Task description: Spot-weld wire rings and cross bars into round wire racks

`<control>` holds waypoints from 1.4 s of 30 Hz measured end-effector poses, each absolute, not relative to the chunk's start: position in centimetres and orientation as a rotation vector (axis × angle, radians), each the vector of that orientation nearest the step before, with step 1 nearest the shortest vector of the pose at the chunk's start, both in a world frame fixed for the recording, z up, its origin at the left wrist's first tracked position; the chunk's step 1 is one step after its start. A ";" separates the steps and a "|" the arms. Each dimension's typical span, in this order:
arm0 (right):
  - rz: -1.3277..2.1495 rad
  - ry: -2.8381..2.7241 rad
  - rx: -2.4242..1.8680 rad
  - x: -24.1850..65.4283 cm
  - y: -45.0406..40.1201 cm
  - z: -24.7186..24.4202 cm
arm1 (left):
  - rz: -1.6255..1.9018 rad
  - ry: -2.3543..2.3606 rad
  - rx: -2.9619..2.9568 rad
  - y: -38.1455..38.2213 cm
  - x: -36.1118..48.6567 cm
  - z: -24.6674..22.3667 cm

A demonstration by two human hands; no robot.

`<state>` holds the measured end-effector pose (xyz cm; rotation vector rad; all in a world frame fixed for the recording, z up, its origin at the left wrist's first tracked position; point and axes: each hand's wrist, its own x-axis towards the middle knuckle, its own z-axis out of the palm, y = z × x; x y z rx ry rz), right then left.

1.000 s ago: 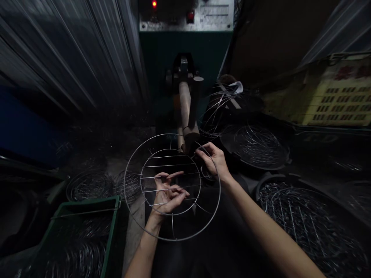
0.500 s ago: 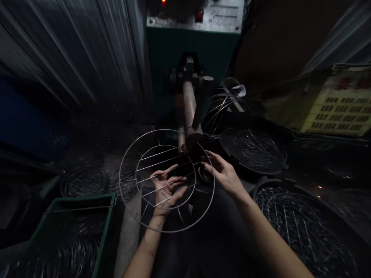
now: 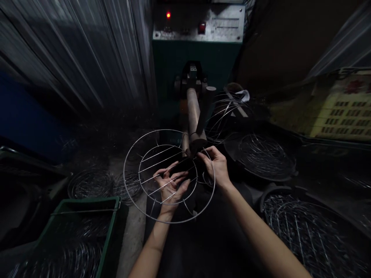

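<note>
A round wire rack (image 3: 145, 136), made of an outer and an inner ring with parallel bars across the middle, lies slightly tilted in front of the machine. From beneath, my left hand (image 3: 171, 189) holds it up, its fingers curled and showing between the bars. My right hand (image 3: 216, 166) is at the rack's far right edge, thumb and fingers pinched together close to the machine's tip. What is in that pinch is too small to make out. The machine's lower electrode (image 3: 185, 146) and thick upper arm (image 3: 194, 112) meet just above the rack's far edge.
A green crate (image 3: 111, 222) of wire rings stands at lower left, with loose rings (image 3: 91, 183) behind it. On the right are a dark basin of short wire pieces (image 3: 301, 224), another wire-filled pan (image 3: 261, 154) and a yellow crate (image 3: 344, 112). The control panel (image 3: 185, 29) shows a red light.
My right hand has moved inward and toward the machine's tip, its fingers closing tighter. The rack and left hand have stayed almost together, with the rack now flatter. The view has tilted up slightly.
</note>
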<state>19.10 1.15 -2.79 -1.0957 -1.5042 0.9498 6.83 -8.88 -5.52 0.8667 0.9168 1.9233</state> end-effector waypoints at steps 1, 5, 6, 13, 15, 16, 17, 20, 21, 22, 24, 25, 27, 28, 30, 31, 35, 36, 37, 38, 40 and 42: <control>0.932 -1.506 -1.098 19.0 1.3 -2.8 | 1.927 0.919 0.869 -8.7 6.8 -5.5; 0.904 -1.534 -1.081 19.0 2.1 -3.1 | 1.942 0.938 0.880 -8.2 6.8 -5.8; 0.906 -1.541 -1.077 19.0 2.2 -3.2 | 1.948 0.937 0.878 -8.2 6.8 -5.9; 1.035 -1.491 -1.027 18.5 2.9 -3.5 | 1.942 0.902 0.875 -8.4 6.9 -6.0; 1.064 -1.502 -1.019 19.3 2.9 -3.2 | 1.905 0.862 0.917 -8.7 6.4 -6.3; 1.053 -1.524 -1.030 20.1 2.7 -3.0 | 1.856 0.836 0.932 -8.9 6.0 -6.6; 1.019 -1.559 -1.055 21.1 2.2 -2.7 | 1.784 0.820 0.928 -9.2 5.3 -6.8; 0.961 -1.733 -1.135 24.2 -0.5 -2.3 | 1.557 0.842 0.781 -9.5 2.8 -6.8; 1.016 -1.804 -1.134 24.9 -1.7 -2.4 | 1.484 0.835 0.719 -9.4 2.0 -6.5; 1.080 -1.837 -1.129 25.3 -2.9 -2.5 | 1.406 0.806 0.668 -9.3 1.1 -6.1; 1.134 -1.775 -1.123 25.2 -5.0 -3.1 | 1.237 0.688 0.617 -8.7 -0.2 -5.0; 1.119 -1.692 -1.134 24.7 -5.8 -3.5 | 1.163 0.626 0.604 -8.3 -0.7 -4.5; 1.057 -1.509 -1.160 23.4 -6.6 -4.2 | 1.077 0.548 0.587 -7.9 -1.0 -3.7; 1.038 -1.433 -1.170 22.9 -6.6 -4.4 | 1.058 0.535 0.583 -7.8 -0.9 -3.4; 1.047 -1.341 -1.165 22.2 -5.8 -4.6 | 1.040 0.534 0.569 -8.1 -0.1 -3.3; 1.067 -1.317 -1.152 22.1 -5.2 -4.5 | 1.051 0.534 0.557 -8.4 0.5 -3.3; 1.116 -1.322 -1.098 21.6 -1.9 -3.9 | 1.258 0.568 0.509 -9.6 3.4 -3.4; 1.099 -1.350 -1.095 21.3 -1.1 -3.7 | 1.316 0.588 0.505 -9.8 4.1 -3.4; 1.062 -1.391 -1.096 21.0 -0.4 -3.6 | 1.365 0.610 0.503 -9.9 4.6 -3.4; 1.013 -1.440 -1.101 20.7 0.1 -3.5 | 1.402 0.629 0.502 -10.0 5.0 -3.4; 0.907 -1.533 -1.115 20.1 0.8 -3.4 | 1.449 0.651 0.505 -10.0 5.4 -3.4; 0.837 -1.585 -1.123 19.6 1.1 -3.4 | 1.468 0.661 0.508 -9.9 5.4 -3.5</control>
